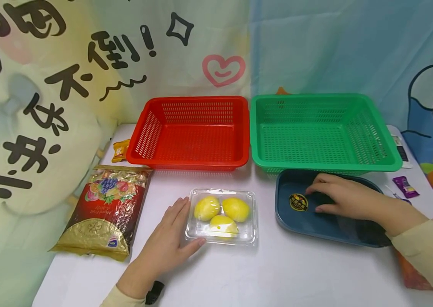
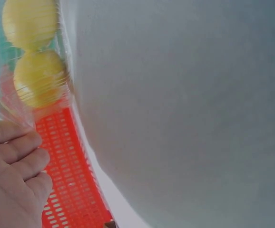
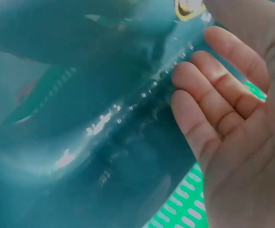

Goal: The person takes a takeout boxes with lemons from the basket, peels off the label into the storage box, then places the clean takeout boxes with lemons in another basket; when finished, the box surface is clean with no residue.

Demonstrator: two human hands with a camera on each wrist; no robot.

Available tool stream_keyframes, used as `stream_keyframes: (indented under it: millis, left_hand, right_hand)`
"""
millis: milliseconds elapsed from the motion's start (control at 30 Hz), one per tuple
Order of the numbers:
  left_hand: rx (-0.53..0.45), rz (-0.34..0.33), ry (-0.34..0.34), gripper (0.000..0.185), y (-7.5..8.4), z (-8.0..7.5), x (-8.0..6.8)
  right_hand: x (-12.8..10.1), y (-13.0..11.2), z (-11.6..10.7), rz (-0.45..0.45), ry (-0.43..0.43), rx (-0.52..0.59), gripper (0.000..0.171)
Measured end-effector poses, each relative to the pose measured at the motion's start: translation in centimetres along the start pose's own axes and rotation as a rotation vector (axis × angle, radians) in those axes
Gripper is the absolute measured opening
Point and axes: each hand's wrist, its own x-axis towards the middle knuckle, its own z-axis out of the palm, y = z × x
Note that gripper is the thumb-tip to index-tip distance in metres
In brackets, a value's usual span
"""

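Clear box (image 1: 222, 217) of three yellow fruits sits at lower centre of the white surface (image 1: 278, 273); your left hand (image 1: 170, 243) rests flat against its left edge. It looks light, thin and crushable, so hold both sides. Your right hand (image 1: 344, 198) lies relaxed in the blue tray (image 1: 289, 213).

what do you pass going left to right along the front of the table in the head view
candy bag → left hand → clear box of yellow fruit → dark blue tray → right hand
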Motion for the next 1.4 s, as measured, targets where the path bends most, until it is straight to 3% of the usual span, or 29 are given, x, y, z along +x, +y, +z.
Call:
stream_keyframes:
  millis: [433,800,1000,1167,1400]
  left_hand:
    - [-0.014,-0.011,-0.019,0.105,0.0,0.0,0.2]
    - [-0.025,-0.008,-0.010,0.104,-0.1,0.2,0.1]
    - [-0.022,-0.003,-0.004,0.104,0.0,0.3,0.1]
    - [-0.022,-0.003,0.004,0.104,0.0,0.2,0.1]
    - [-0.017,-0.007,0.008,0.103,0.0,0.1,0.0]
  right_hand:
    - [-1.0,-0.4,-2.0,0.090,0.002,0.049,0.052]
    - [-1.3,-2.0,-3.7,0.141,0.057,0.083,0.062]
    - [-2.1,-1.7,-4.6,0.248,0.173,0.108,0.080]
    - [-3.1,-0.2,-5.3,0.341,0.303,0.053,0.093]
    - [-4.2,2.2,-5.0,0.484,0.352,0.065,0.102]
